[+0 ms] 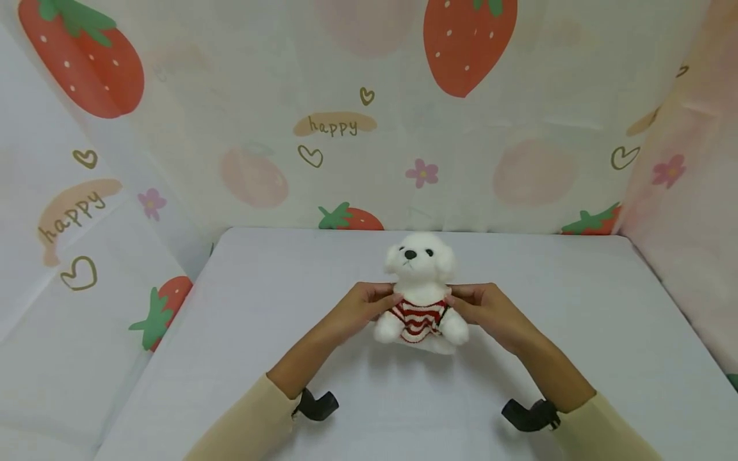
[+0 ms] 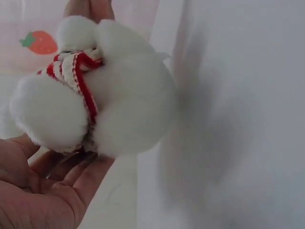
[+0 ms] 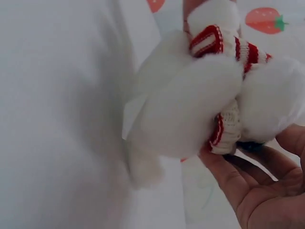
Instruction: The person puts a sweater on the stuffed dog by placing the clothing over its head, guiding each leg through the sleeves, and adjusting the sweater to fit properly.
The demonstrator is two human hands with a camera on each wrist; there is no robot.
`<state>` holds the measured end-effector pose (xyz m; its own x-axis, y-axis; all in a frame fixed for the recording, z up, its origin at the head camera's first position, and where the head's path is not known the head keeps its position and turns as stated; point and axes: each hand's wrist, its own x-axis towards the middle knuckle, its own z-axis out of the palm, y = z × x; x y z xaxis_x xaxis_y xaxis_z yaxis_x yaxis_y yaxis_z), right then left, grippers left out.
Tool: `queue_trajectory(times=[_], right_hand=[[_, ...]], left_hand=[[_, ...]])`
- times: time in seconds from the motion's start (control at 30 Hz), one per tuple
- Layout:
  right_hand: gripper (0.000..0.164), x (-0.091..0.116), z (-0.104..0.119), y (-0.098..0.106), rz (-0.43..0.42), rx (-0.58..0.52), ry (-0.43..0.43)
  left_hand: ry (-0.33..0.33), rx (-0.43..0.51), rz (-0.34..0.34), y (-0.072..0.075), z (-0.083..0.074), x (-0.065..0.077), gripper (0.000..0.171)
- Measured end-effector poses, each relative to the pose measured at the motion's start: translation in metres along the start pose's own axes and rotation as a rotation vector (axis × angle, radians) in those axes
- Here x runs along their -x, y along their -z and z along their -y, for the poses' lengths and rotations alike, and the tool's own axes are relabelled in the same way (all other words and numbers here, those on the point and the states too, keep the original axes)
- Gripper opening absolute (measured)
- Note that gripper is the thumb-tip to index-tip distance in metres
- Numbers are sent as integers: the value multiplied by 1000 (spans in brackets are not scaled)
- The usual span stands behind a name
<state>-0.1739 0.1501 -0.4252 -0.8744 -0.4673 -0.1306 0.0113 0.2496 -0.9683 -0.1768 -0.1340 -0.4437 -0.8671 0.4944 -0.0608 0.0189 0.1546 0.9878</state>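
A white plush dog (image 1: 419, 264) in a red-and-white striped knit sweater (image 1: 421, 318) faces the head camera, upright, close over the table with a shadow beneath it. My left hand (image 1: 363, 307) grips its side at the sweater, thumb in front and fingers behind. On the opposite side my right hand (image 1: 484, 310) grips it the same way. The left wrist view shows the plush dog's rounded white bottom (image 2: 136, 90) beside the table surface. From the right wrist, a white tag (image 3: 133, 114) sticks out near its underside, and the fingers (image 3: 233, 179) support the sweater's edge.
The white table (image 1: 259, 275) spreads around the plush dog. Behind it hangs a pale curtain (image 1: 473, 128) printed with strawberries, hearts and "happy", and similar cloth hangs at both sides. Black wrist straps with camera mounts (image 1: 317, 404) sit at both sleeve cuffs.
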Motion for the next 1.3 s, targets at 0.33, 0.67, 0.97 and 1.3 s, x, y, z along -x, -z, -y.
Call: queue_trajectory(times=[0.33, 0.67, 0.97, 1.3], right_hand=[[28, -23, -6, -2, -120, 210, 251], [29, -15, -29, -10, -86, 269, 261], [51, -2, -35, -11, -16, 307, 304], [44, -5, -29, -1, 39, 186, 307]], left_hand=[[-194, -149, -106, 9, 14, -16, 39], [-192, -298, -109, 7, 42, 1, 31], [-213, -392, -61, 7, 46, 20, 34], [-184, -341, 15, 24, 35, 17, 37]])
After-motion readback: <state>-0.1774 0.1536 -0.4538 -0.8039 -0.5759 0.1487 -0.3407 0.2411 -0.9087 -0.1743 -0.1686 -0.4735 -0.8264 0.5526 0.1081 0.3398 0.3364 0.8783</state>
